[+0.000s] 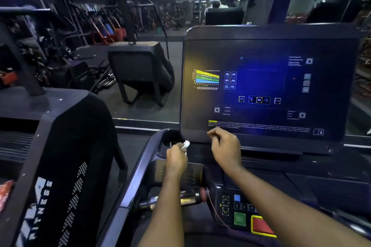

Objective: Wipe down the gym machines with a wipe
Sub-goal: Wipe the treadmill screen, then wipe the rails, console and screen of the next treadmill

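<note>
Two bare forearms reach forward and up from the bottom of the view over the treadmill (301, 176), roughly parallel, with the wrists straight. The left hand (176, 157) is seen from the back, knuckles up, just beside the round cup holder (170, 140) at the left corner of the console. Its grip is closed, thumb and fingers curled round a wipe (186, 144). The right hand (226, 146) sits a little higher and to the right, its back toward the camera. Its fingers are bent, with the tips at the lower left edge of the screen (265, 86). Its grip is drawn together, but whether the fingertips pinch anything cannot be told, since the knuckles partly hide them.

The wipe is white, small and crumpled into a wad. Only a bit of it pokes out above the left fist, with a thin strip showing down the hand's right side. It sits near the bottom left corner of the screen's frame.

The screen is dark with a blue glow. It shows a coloured chart at the left, an OK key in the middle and lines of small print along the bottom. Under the forearms lie a perforated speaker grille (188, 174), a control panel (225, 205) with arrow keys, a green button (240, 219), a red button (262, 226) framed in yellow, and a thin red cord (216, 212). A neighbouring black machine (60, 156) lettered FITNESS stands at the left.
</note>
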Motion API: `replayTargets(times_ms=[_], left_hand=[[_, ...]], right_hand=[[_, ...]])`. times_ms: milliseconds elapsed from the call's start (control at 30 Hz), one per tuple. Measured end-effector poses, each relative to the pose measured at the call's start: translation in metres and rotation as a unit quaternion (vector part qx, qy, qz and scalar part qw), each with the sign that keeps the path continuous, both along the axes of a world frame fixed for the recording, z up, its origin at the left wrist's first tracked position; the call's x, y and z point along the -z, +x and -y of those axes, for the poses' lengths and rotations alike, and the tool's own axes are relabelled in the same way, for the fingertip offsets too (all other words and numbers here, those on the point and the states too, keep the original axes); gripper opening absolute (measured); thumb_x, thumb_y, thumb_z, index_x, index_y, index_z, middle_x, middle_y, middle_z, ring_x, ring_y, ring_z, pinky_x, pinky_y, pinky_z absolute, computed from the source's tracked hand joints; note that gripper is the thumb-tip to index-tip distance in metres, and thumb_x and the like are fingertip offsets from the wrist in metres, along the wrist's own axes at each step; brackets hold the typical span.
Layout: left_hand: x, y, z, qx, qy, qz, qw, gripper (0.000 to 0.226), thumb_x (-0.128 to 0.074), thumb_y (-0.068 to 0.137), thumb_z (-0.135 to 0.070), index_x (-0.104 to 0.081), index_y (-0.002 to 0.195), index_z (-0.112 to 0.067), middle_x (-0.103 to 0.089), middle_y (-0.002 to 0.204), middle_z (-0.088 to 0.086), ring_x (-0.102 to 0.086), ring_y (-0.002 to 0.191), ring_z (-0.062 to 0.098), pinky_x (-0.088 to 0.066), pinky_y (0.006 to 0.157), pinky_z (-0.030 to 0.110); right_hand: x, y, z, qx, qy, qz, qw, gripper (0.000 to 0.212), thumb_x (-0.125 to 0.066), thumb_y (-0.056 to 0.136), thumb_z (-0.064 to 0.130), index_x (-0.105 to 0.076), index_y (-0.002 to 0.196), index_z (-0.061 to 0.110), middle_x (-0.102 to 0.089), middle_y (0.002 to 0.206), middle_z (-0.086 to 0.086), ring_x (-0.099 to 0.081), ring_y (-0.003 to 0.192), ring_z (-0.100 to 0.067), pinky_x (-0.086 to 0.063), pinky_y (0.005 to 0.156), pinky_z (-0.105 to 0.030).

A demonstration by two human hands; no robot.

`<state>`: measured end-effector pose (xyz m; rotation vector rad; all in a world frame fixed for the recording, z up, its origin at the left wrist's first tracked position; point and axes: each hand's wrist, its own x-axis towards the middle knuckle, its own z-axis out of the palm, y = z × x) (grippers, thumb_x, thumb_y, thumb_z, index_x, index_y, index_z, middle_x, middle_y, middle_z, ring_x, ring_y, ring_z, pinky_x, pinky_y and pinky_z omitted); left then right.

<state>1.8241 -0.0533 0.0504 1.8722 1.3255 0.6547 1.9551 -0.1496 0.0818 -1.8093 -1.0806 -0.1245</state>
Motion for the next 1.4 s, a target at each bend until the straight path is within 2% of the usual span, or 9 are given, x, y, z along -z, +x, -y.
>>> replayTargets(times_ms=[100, 367, 567, 633, 767, 867, 1033, 1167, 1400], left_hand=[[-0.009, -0.011, 0.004, 0.038, 0.004, -0.011, 0.999, 0.032, -0.048, 0.103, -0.007, -0.066, 0.130, -0.008, -0.067, 0.123, 0.014, -0.060, 0.111, 0.029, -0.037, 0.081, 0.021], [-0.020, -0.029, 0.009, 0.107, 0.028, -0.025, 0.994, 0.021, -0.049, 0.101, -0.012, -0.069, 0.100, -0.017, -0.070, 0.091, 0.005, -0.061, 0.087, 0.023, -0.042, 0.069, 0.033], [-0.044, -0.004, 0.020, 0.220, 0.001, 0.026, 0.975, 0.013, -0.055, 0.100, -0.015, -0.055, 0.087, -0.014, -0.053, 0.058, -0.012, -0.042, 0.058, 0.005, -0.035, 0.058, 0.025], [-0.051, 0.008, 0.025, 0.259, 0.000, 0.036, 0.965, 0.015, -0.056, 0.099, -0.013, -0.054, 0.085, -0.013, -0.052, 0.055, -0.013, -0.040, 0.054, 0.000, -0.034, 0.055, 0.021], [-0.056, 0.034, 0.037, 0.341, 0.000, 0.029, 0.940, 0.022, -0.050, 0.100, -0.011, -0.052, 0.081, -0.022, -0.054, 0.062, -0.008, -0.043, 0.056, 0.004, -0.037, 0.057, 0.027], [-0.051, 0.050, 0.046, 0.395, 0.017, 0.017, 0.918, 0.017, -0.050, 0.102, -0.015, -0.053, 0.086, -0.020, -0.061, 0.072, 0.002, -0.046, 0.063, 0.010, -0.039, 0.062, 0.029], [-0.040, 0.076, 0.070, 0.465, 0.042, 0.045, 0.883, 0.017, -0.052, 0.103, -0.022, -0.054, 0.086, -0.021, -0.062, 0.073, -0.005, -0.049, 0.066, 0.006, -0.041, 0.066, 0.025], [-0.031, 0.110, 0.126, 0.557, 0.047, 0.053, 0.828, 0.017, -0.055, 0.102, -0.023, -0.059, 0.086, -0.020, -0.066, 0.076, 0.003, -0.052, 0.067, 0.011, -0.047, 0.071, 0.032], [-0.034, 0.132, 0.267, 0.690, 0.041, 0.051, 0.721, 0.017, -0.056, 0.099, -0.023, -0.059, 0.082, -0.023, -0.067, 0.071, -0.006, -0.055, 0.064, 0.002, -0.044, 0.063, 0.021]], right_hand=[[0.003, 0.001, 0.003, -0.006, -0.003, -0.027, 1.000, 0.023, -0.058, 0.090, 0.008, -0.073, 0.090, 0.025, -0.073, 0.083, 0.015, -0.068, 0.078, -0.007, -0.059, 0.070, -0.036], [0.012, 0.006, 0.012, -0.061, -0.009, -0.140, 0.988, 0.033, -0.054, 0.089, -0.002, -0.071, 0.089, 0.026, -0.073, 0.080, 0.012, -0.072, 0.076, -0.004, -0.062, 0.075, -0.042], [-0.003, 0.016, 0.030, -0.123, -0.063, -0.230, 0.963, 0.036, -0.066, 0.090, -0.001, -0.063, 0.121, 0.016, -0.073, 0.104, 0.000, -0.069, 0.098, -0.012, -0.050, 0.082, -0.014], [-0.003, 0.022, 0.038, -0.131, -0.092, -0.253, 0.954, 0.042, -0.067, 0.089, 0.000, -0.060, 0.126, 0.018, -0.072, 0.103, 0.000, -0.068, 0.097, -0.012, -0.051, 0.083, -0.018], [-0.004, 0.033, 0.070, -0.066, -0.109, -0.225, 0.966, 0.021, -0.070, 0.085, 0.002, -0.069, 0.091, 0.022, -0.069, 0.081, -0.002, -0.059, 0.073, -0.005, -0.049, 0.072, -0.025], [-0.004, 0.033, 0.097, 0.015, -0.102, -0.211, 0.972, 0.030, -0.071, 0.083, 0.005, -0.057, 0.064, 0.024, -0.056, 0.059, 0.013, -0.046, 0.056, 0.000, -0.038, 0.058, -0.020], [-0.004, 0.029, 0.151, 0.123, -0.076, -0.204, 0.968, 0.023, -0.070, 0.075, 0.015, -0.054, 0.062, 0.025, -0.054, 0.058, 0.013, -0.045, 0.058, -0.003, -0.037, 0.058, -0.023], [-0.003, 0.018, 0.229, 0.237, -0.042, -0.215, 0.946, 0.029, -0.068, 0.078, 0.002, -0.055, 0.066, 0.024, -0.057, 0.063, 0.009, -0.047, 0.060, -0.006, -0.038, 0.058, -0.023], [-0.010, -0.028, 0.376, 0.404, -0.007, -0.236, 0.884, 0.017, -0.066, 0.080, -0.001, -0.065, 0.075, 0.015, -0.063, 0.067, 0.012, -0.052, 0.058, 0.005, -0.039, 0.060, -0.011]])
